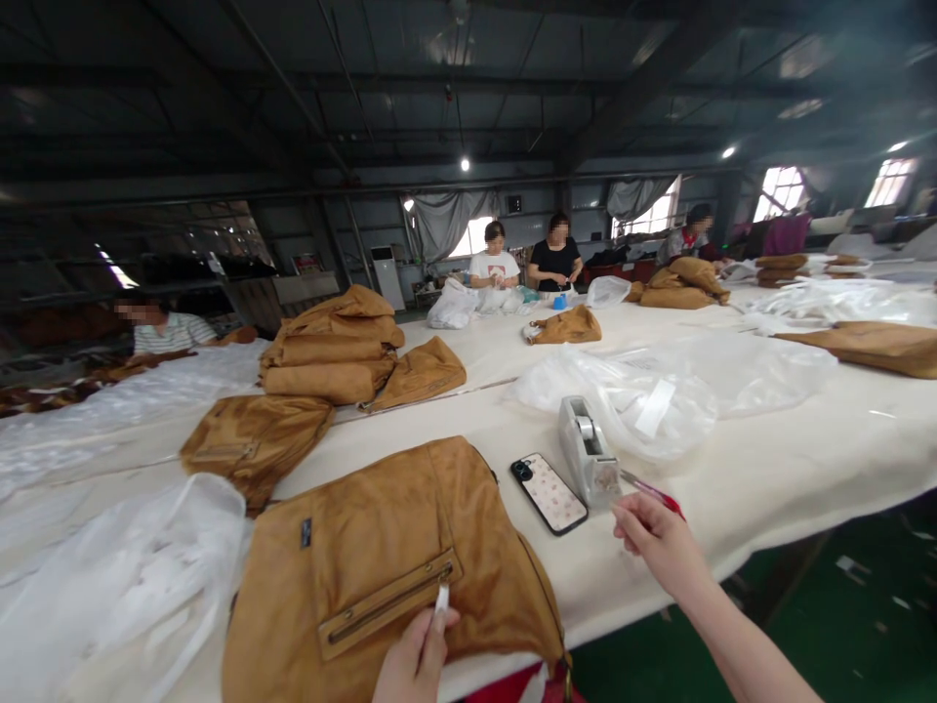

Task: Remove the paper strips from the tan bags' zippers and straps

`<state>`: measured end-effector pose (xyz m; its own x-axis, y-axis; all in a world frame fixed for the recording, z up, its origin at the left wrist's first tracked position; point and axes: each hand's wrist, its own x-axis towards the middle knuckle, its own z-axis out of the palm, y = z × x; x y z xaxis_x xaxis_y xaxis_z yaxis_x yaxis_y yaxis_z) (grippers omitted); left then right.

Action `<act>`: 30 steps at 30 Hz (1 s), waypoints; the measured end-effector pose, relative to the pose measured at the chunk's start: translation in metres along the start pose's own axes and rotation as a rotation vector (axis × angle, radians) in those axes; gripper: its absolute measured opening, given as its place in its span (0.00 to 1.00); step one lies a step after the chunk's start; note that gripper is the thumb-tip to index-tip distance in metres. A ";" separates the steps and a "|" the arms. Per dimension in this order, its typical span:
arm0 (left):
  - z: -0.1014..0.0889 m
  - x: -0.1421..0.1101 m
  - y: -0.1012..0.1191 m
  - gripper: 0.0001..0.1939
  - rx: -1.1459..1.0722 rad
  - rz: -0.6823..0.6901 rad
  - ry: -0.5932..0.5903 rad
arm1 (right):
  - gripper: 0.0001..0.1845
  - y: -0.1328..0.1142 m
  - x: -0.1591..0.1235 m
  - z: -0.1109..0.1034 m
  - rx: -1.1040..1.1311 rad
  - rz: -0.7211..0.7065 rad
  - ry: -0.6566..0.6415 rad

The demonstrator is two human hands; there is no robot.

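A tan leather bag lies flat on the table in front of me, with a zipped pocket and a small dark label. My left hand is over the bag's lower part, pinching a small white strip at the zip pull. Beside the front end of a grey tape dispenser, my right hand has thumb and finger pressed together; whatever is between them is too small to tell. Red-handled scissors lie just behind that hand. A phone in a patterned case rests between bag and dispenser.
Clear plastic bags lie at left and beyond the dispenser. More tan bags sit to the left, some in a pile. Several people work around the far side. The table's front edge drops off at right.
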<state>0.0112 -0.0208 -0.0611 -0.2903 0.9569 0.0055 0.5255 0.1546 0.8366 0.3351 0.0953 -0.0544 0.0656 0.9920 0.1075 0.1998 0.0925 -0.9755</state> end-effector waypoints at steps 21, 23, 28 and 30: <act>-0.017 -0.023 0.025 0.13 0.200 0.104 -0.044 | 0.10 -0.051 -0.058 0.174 0.013 0.113 -0.891; -0.017 -0.020 0.026 0.16 0.222 0.082 -0.039 | 0.10 -0.051 -0.056 0.171 0.019 0.115 -0.918; -0.016 -0.010 0.026 0.16 -0.013 -0.018 -0.047 | 0.09 -0.051 -0.052 0.161 0.058 0.133 -1.018; -0.017 -0.009 0.024 0.17 -0.118 -0.082 -0.067 | 0.11 -0.048 -0.050 0.159 0.050 0.127 -1.028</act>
<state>0.0131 -0.0302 -0.0319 -0.2723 0.9571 -0.0988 0.4033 0.2068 0.8914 0.1668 0.0553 -0.0435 -0.7874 0.5864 -0.1901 0.2078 -0.0379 -0.9774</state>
